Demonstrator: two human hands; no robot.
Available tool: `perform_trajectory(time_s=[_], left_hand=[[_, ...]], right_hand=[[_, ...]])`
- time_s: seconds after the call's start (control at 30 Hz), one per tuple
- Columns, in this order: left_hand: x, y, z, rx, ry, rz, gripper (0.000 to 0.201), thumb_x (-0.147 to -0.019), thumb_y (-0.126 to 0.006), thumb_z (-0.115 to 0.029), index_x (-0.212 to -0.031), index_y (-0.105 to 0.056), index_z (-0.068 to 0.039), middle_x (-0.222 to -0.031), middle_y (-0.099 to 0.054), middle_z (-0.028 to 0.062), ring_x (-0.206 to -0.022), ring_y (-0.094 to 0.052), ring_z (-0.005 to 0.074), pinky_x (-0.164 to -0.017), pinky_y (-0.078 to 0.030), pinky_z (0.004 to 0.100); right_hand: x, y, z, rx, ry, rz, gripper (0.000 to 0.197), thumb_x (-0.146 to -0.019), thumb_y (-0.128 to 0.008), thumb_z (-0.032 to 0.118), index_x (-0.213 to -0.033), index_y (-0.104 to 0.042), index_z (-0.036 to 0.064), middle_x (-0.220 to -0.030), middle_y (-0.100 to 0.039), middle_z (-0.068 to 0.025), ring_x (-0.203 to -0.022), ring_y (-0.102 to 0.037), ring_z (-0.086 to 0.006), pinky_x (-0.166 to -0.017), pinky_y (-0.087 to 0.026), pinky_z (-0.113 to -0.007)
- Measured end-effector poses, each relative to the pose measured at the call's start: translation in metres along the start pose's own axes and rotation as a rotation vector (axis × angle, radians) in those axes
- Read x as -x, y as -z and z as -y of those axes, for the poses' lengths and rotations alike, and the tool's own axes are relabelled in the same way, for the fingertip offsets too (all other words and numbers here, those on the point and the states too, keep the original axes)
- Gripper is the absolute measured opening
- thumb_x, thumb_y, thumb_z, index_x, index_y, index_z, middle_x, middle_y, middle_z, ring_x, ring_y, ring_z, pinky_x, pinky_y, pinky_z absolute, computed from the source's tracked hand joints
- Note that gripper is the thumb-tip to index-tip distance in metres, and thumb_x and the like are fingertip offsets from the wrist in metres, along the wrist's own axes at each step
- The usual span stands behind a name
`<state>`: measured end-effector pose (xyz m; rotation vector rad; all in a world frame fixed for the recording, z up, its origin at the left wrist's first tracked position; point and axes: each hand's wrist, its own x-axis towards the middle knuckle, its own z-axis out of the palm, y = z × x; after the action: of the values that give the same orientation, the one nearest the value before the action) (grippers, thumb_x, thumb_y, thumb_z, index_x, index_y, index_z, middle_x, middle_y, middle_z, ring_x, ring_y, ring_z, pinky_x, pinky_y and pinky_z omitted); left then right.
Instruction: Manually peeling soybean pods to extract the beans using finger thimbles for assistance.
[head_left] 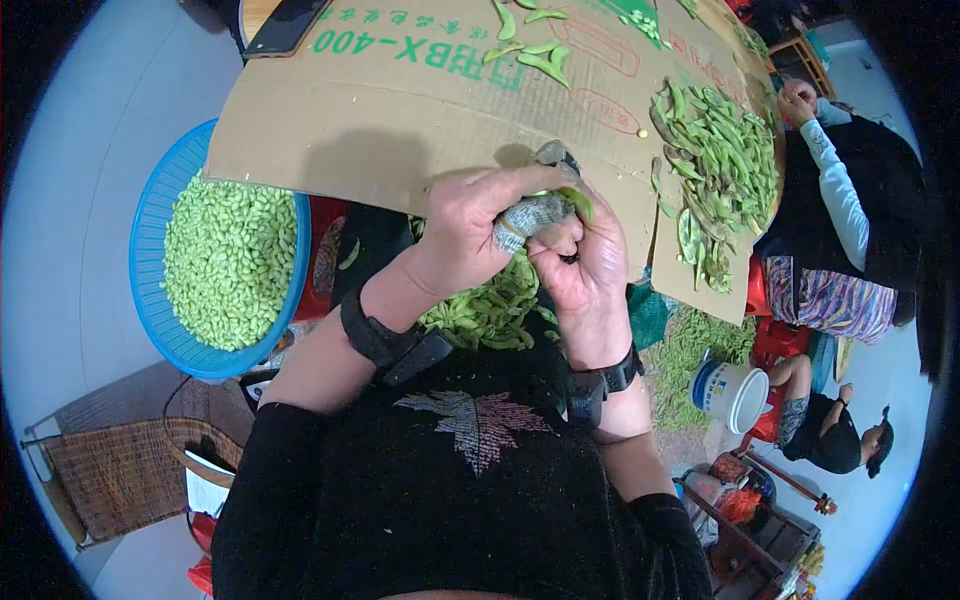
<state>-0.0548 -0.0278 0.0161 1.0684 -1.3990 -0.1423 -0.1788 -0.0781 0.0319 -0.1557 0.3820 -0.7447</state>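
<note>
Mid-frame, left hand (pixel 470 225) and right hand (pixel 580 262) closed together on a green pod (pixel 577 200), a taped finger (pixel 528 214) pressed along it, likely as protection. Unshelled pods (pixel 490 310) heaped just below in the lap, within reach. Shelled beans in the blue basket (pixel 150 240), left; empty husks (pixel 725 170) piled on cardboard (pixel 400 120), upper right.

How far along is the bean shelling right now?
Done: the blue basket holds a deep layer of shelled beans, and empty pods are piled on the cardboard. In hand: left hand and right hand work one pod. Left: unshelled pods heaped in the lap.
</note>
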Motion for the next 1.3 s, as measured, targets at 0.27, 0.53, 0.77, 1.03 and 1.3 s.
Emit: perform_trajectory(time_s=[0.27, 0.53, 0.77, 1.03, 1.3], left_hand=[[0.0, 0.002, -0.003, 0.084, 0.167, 0.005, 0.023, -0.071, -0.064, -0.005, -0.094, -0.059, -0.005, -0.079, -0.063, 0.0114, -0.068, -0.064, 0.0246, -0.061, -0.05, 0.0301], [-0.001, 0.005, 0.01, 0.814, 0.606, 0.236, 0.016, -0.084, -0.055, -0.007, -0.1, -0.055, -0.002, -0.076, -0.059, 0.0032, -0.066, -0.054, 0.0076, -0.055, -0.04, 0.0199], [0.001, 0.002, 0.001, 1.117, 0.75, 0.182, 0.021, -0.083, -0.052, 0.001, -0.104, -0.058, -0.002, -0.079, -0.058, 0.002, -0.062, -0.052, 0.0045, -0.051, -0.039, 0.0162], [-0.004, 0.002, -0.007, 0.573, 0.439, 0.241, 0.022, -0.082, -0.056, 0.0, -0.104, -0.057, 0.0, -0.088, -0.06, 0.0023, -0.077, -0.058, 0.0074, -0.065, -0.05, 0.0222], [-0.008, 0.004, 0.011, 0.709, 0.428, 0.426, 0.021, -0.077, -0.062, -0.001, -0.095, -0.052, -0.003, -0.082, -0.058, -0.0008, -0.078, -0.054, 0.007, -0.069, -0.046, 0.0254]], right_hand=[[0.007, -0.019, -0.001, 0.496, 0.227, -0.049, 0.013, -0.091, -0.049, 0.012, -0.103, -0.048, 0.0066, -0.072, -0.049, 0.0023, -0.046, -0.03, -0.0015, -0.039, -0.023, -0.017], [0.012, 0.007, 0.009, 0.993, 0.374, 0.063, 0.032, -0.085, -0.06, 0.013, -0.112, -0.044, 0.0048, -0.089, -0.051, -0.0002, -0.065, -0.044, -0.0045, -0.051, -0.036, -0.018], [0.016, 0.006, 0.018, 0.999, 0.406, 0.177, 0.035, -0.084, -0.061, 0.012, -0.114, -0.044, 0.0038, -0.091, -0.052, -0.001, -0.071, -0.048, -0.0049, -0.056, -0.039, -0.017], [0.014, 0.002, 0.019, 1.08, 0.475, 0.068, 0.027, -0.083, -0.059, 0.004, -0.107, -0.048, 0.0031, -0.09, -0.054, -0.0016, -0.073, -0.051, -0.0048, -0.054, -0.04, -0.015], [0.007, -0.007, 0.043, 0.934, 0.099, 0.257, 0.016, -0.082, -0.057, 0.003, -0.096, -0.052, 0.0041, -0.076, -0.051, 0.0029, -0.048, -0.036, -0.0004, -0.041, -0.026, -0.015]])
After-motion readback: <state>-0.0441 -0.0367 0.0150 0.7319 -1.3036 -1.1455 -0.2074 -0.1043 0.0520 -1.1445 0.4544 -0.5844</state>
